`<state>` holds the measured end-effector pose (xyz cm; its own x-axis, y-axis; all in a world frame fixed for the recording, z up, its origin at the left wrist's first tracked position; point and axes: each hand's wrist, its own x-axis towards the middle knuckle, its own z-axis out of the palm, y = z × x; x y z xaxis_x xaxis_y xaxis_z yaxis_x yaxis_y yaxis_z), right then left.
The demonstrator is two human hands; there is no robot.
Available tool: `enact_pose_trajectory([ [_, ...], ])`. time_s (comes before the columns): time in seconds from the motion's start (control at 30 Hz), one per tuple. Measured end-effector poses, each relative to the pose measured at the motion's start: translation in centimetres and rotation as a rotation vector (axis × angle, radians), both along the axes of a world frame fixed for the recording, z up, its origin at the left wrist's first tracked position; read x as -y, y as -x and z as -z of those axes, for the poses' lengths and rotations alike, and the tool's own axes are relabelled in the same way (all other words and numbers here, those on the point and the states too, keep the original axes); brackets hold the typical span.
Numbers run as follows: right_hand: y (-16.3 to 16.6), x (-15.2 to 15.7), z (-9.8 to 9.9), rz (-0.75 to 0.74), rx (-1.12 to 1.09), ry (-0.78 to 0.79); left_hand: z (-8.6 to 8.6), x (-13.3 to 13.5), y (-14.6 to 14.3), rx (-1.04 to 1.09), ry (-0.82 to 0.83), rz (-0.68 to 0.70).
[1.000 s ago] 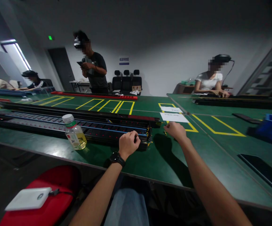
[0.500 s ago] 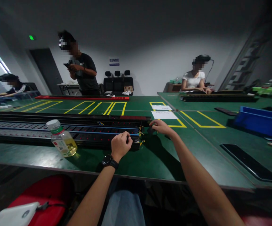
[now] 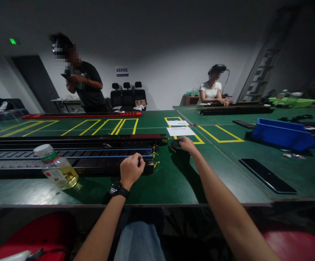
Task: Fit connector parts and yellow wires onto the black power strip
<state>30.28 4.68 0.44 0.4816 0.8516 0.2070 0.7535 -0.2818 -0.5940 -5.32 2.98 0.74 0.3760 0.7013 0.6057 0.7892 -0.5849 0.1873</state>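
Observation:
My right hand [image 3: 187,145] is pinched on a small black part [image 3: 175,144] just beyond the end of the long black rail assembly [image 3: 100,162]. Over the near side of that assembly, close to its right end, my left hand [image 3: 131,168] is curled with thumb and fingers together. What it holds, if anything, is hidden. Blue strips and rows of small red dots run along the assembly. Yellow wires [image 3: 156,164] stick out of its end, between my two hands.
A bottle of yellow liquid [image 3: 56,166] stands in front of the assembly at left. White papers [image 3: 181,131] and yellow tape outlines mark the green table [image 3: 146,188]. At right are a phone [image 3: 268,175] and a blue bin [image 3: 281,136]. Several people are around the table.
The view has turned to the right. My right hand, with the small black part, has moved slightly away from the assembly's end. My left hand has kept its place and shape.

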Motion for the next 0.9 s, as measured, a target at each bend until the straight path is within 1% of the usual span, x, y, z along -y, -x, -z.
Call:
enact_pose_trajectory([
  [0.13,0.4,-0.1,-0.4,0.006,-0.049,0.011,0.0,-0.1,0.0,-0.006,-0.004,0.0],
  [0.3,1.5,-0.3,-0.4,-0.059,-0.04,0.055,0.1,-0.1,0.1,-0.001,-0.009,0.002],
  [0.37,1.7,-0.1,-0.4,-0.018,-0.003,0.097,0.1,-0.1,0.1,0.002,-0.008,0.001],
  [0.5,1.3,1.1,-0.5,0.146,0.089,0.222,0.0,0.0,0.1,0.0,0.013,0.001],
  [0.63,1.1,2.0,-0.7,0.203,0.129,0.261,-0.1,0.0,0.0,0.007,0.013,0.002],
  [0.73,1.7,2.2,-0.9,0.223,0.193,0.229,-0.1,0.0,0.0,0.009,0.014,-0.002],
  [0.8,2.7,2.0,-1.1,0.197,0.239,0.178,0.0,0.0,-0.1,0.009,0.017,-0.004],
  [0.87,4.2,1.7,-1.4,0.09,0.267,0.085,0.0,0.0,-0.1,0.011,0.016,-0.003],
  [0.9,5.2,1.4,-1.5,-0.004,0.271,0.026,0.1,0.0,-0.1,0.013,0.013,-0.002],
])
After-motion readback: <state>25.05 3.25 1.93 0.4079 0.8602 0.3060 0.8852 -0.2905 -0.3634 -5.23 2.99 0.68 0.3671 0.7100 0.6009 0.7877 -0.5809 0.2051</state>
